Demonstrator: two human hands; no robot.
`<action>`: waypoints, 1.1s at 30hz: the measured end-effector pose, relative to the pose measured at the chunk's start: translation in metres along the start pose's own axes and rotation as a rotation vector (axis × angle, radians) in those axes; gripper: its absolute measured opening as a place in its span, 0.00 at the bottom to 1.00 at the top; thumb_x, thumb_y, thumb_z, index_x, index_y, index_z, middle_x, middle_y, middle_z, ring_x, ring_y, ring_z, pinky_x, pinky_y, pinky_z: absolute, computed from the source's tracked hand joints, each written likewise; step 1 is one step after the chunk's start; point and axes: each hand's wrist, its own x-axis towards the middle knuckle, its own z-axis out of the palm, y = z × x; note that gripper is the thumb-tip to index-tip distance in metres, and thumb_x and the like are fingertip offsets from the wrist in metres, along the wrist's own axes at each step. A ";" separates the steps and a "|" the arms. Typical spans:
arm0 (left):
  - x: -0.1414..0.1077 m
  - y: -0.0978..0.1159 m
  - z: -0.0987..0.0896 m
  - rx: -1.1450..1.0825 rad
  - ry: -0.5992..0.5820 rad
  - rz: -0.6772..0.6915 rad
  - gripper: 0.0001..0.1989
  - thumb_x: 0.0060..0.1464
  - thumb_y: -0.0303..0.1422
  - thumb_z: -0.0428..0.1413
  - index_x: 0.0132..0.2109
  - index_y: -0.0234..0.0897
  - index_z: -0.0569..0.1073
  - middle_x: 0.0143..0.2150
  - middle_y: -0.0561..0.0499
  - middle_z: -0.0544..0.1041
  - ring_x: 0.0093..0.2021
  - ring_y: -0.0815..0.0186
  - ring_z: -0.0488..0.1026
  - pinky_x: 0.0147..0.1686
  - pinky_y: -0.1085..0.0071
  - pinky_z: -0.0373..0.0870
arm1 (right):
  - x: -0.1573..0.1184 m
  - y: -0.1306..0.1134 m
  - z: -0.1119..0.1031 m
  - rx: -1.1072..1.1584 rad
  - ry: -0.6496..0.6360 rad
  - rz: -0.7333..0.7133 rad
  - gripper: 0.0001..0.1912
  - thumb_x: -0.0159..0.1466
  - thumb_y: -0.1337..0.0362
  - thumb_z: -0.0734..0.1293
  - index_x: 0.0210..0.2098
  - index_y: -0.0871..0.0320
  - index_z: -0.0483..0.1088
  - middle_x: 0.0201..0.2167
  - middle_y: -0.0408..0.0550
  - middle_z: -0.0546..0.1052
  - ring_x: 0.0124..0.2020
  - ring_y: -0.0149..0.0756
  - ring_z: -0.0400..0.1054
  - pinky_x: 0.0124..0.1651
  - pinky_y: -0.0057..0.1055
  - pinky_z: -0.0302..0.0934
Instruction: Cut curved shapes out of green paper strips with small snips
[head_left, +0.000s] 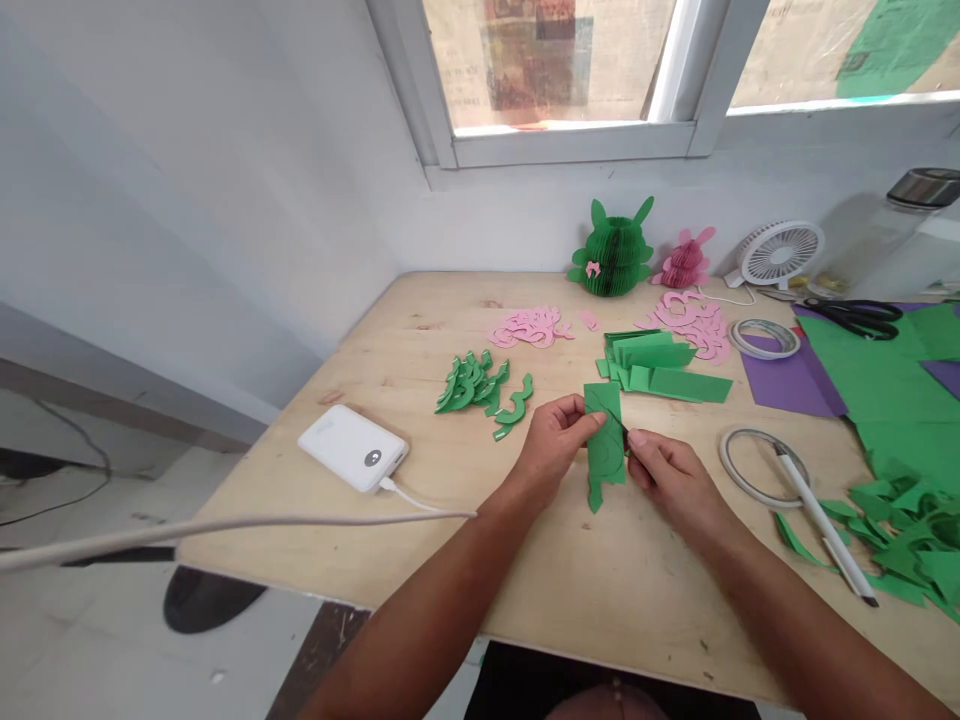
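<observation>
nearest the camera, two bare forearms reach in over the desk. their hands meet at one green paper piece in the middle, raised just off the wood as far as one can tell. the left hand pinches its left edge, thumb on top, probably to keep the drawn curves facing up and the paper steady. the right hand is closed at the other edge, seemingly on a dark tool too hidden to name. a narrow cut tail dangles below.

green strips lie just beyond, likely for easy reach; they overlap too much to count, as do the green cut pieces to the left, beside which one curved piece lies apart.

otherwise: two pink heaps, left and right; two paper figures, one green, one pink; two rings, upper and lower; one white pen across the lower ring; one power bank; one pair of black scissors; one fan.
</observation>
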 end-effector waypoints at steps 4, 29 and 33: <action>0.000 0.000 0.000 -0.008 -0.009 -0.005 0.14 0.42 0.40 0.66 0.27 0.33 0.74 0.27 0.50 0.75 0.27 0.69 0.70 0.31 0.71 0.68 | 0.000 0.001 0.000 -0.003 0.005 0.008 0.28 0.63 0.40 0.59 0.18 0.54 0.54 0.15 0.36 0.53 0.18 0.28 0.45 0.22 0.29 0.40; 0.002 -0.003 -0.003 0.010 -0.006 -0.042 0.11 0.45 0.37 0.62 0.27 0.33 0.71 0.27 0.50 0.74 0.27 0.69 0.70 0.31 0.71 0.67 | 0.001 0.009 0.002 0.138 0.035 0.090 0.29 0.62 0.42 0.63 0.16 0.56 0.58 0.13 0.37 0.55 0.16 0.26 0.44 0.20 0.30 0.35; 0.003 -0.004 -0.004 0.027 -0.015 -0.043 0.13 0.45 0.38 0.62 0.28 0.33 0.70 0.27 0.51 0.73 0.26 0.69 0.70 0.29 0.72 0.66 | 0.001 0.010 0.002 0.170 0.034 0.108 0.29 0.61 0.41 0.63 0.16 0.57 0.58 0.13 0.37 0.55 0.16 0.25 0.43 0.20 0.30 0.33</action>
